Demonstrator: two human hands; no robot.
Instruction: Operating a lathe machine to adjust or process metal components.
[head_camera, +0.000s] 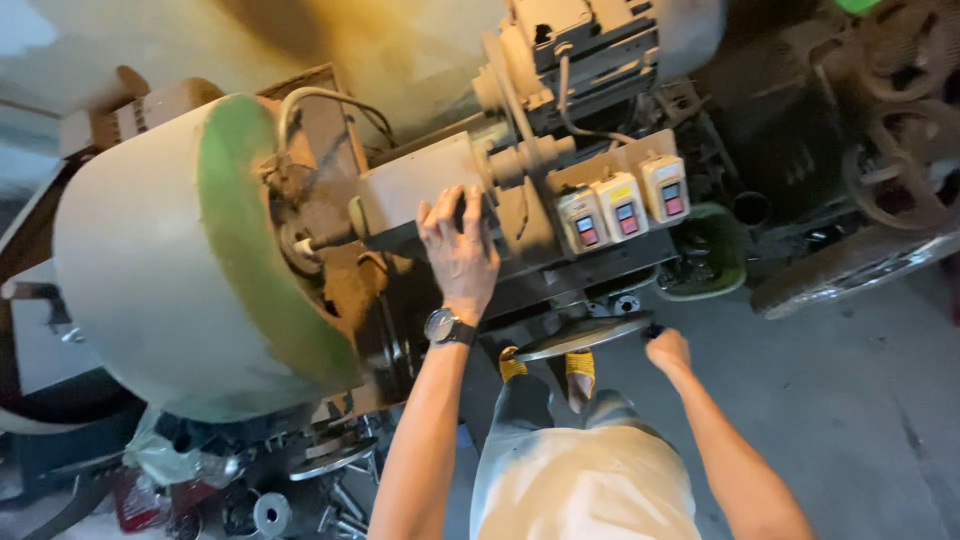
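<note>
The left hand (460, 250) lay flat, fingers spread, on the machine's dark ledge (400, 240) beside the big flywheel (170, 260), gripping nothing. The right hand (668, 350) closed its grip on the round metal disc's (585, 335) edge. Bare concrete floor (850, 400) lay open rightward; a green tub (715, 250) sat under the switch boxes (625, 205), contents unclear.

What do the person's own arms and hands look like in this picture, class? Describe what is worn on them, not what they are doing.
Both arms are bare, with no sleeves in view. The left hand wears no glove; at its wrist sits a wristwatch with a round, silver-rimmed dial on a dark strap. The right hand is also gloveless, its wrist without watch or band. No rings can be made out.
</note>
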